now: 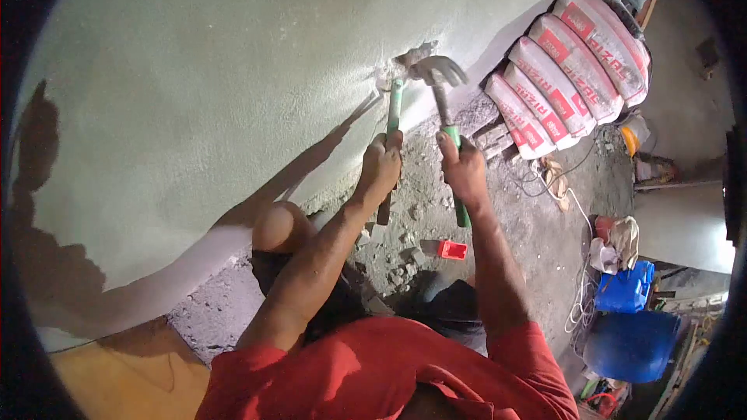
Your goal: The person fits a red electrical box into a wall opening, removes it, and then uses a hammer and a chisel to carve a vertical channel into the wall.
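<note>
Just above the middle of the frame, the left hand (381, 163) has its fingers closed round a green-and-dark bar (395, 105), which sticks out above and below the grip. Its upper end is close to the broken hole (416, 53) in the wall (202, 70); I can't tell whether the two touch.

A little to the right, the right hand (466, 171) is wrapped firmly about the green handle of a claw hammer (443, 105), thumb along the upper side. The hammer's head is blurred and hides part of the hole's edge. Most fingertips on both hands are turned out of sight.

The stacked sacks (576, 70) at upper right run into shadow, and the frame's corners are black.
</note>
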Action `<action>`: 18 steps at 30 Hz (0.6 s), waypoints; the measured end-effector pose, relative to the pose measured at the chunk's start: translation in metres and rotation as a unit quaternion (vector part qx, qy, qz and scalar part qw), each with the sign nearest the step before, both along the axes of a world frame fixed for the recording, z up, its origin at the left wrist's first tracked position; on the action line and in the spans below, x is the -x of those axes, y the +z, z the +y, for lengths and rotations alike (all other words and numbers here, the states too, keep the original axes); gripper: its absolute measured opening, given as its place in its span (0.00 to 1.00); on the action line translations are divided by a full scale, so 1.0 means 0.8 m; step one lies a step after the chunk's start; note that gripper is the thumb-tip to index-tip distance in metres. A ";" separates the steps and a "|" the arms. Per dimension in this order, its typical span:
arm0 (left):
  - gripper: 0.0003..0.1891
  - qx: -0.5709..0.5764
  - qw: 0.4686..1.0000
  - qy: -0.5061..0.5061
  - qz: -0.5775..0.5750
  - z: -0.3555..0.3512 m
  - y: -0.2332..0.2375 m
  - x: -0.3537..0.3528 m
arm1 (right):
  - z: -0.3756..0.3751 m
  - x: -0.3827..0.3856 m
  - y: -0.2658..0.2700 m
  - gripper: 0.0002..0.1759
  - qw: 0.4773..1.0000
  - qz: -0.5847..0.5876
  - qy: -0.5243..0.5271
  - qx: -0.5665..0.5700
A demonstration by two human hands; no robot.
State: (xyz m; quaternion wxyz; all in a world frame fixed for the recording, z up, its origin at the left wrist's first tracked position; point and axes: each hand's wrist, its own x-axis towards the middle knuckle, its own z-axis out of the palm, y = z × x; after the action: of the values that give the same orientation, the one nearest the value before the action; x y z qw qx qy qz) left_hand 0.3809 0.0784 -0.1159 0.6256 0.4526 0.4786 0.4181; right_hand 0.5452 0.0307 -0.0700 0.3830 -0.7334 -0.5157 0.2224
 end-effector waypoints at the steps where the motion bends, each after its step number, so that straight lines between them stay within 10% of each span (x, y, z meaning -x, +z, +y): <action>1: 0.18 0.003 1.000 0.002 0.000 -0.002 0.013 0.004 | -0.015 0.014 0.031 0.27 0.999 0.030 -0.018 0.001; 6: 0.19 0.019 0.999 0.016 -0.040 -0.007 0.000 -0.005 | -0.054 0.030 0.111 0.21 0.954 0.144 0.054 -0.257; 11: 0.19 -0.044 0.998 0.027 0.025 -0.006 -0.012 -0.006 | -0.005 0.000 -0.060 0.24 0.981 -0.077 0.031 -0.177; 12: 0.19 -0.283 0.935 0.094 0.191 0.000 -0.057 -0.013 | 0.001 -0.008 -0.084 0.23 0.981 -0.170 0.029 -0.091; 13: 0.17 -0.246 0.940 0.095 0.216 -0.008 -0.069 -0.014 | -0.011 -0.004 -0.080 0.23 0.981 -0.169 0.020 -0.091; 18: 0.13 -0.280 0.931 0.159 0.170 -0.005 -0.094 -0.040 | -0.071 0.021 -0.065 0.23 0.987 0.150 -0.043 0.027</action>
State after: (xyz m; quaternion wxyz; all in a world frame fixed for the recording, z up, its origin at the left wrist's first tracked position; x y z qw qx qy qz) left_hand 0.4132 0.0744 -0.1909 0.3081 0.5919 0.5070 0.5457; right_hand 0.5285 -0.0264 -0.1220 0.4456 -0.7232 -0.4140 0.3271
